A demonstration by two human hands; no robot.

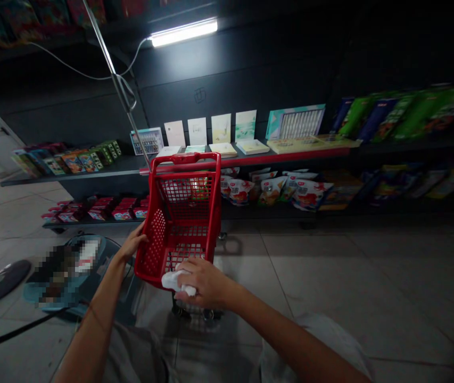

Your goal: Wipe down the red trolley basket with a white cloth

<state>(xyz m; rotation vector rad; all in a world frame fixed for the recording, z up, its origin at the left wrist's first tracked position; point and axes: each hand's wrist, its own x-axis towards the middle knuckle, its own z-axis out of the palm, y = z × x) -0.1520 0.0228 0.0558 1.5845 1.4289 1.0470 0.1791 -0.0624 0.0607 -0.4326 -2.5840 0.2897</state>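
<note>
far l.: round base (pixel 9 284) on floor. beside it, blue-grey unit (pixel 102 259); top partly pixelated, contents can't be id'd. behind unit, pink boxes (pixel 101 208) in rows on lower shelf (pixel 71 224). l. hand (pixel 131 243): fingers on l. rim of cart; whether clamped or just resting, cannot tell. cart (pixel 187 211): red, upright on floor, ctr., btwn person & shelving, handle at far end. white cloth (pixel 173 279) at cart's near rim, appears touching. r. hand (pixel 205 282): clamped on cloth, fingers curled, partly hiding it. above cart, upper shelf w/ books (pixel 221 128), some standing, some flat. r. of cart, bags (pixel 272 190) on lower shelf. far r.: green packs (pixel 418 114), upper shelf, blurred.
</note>
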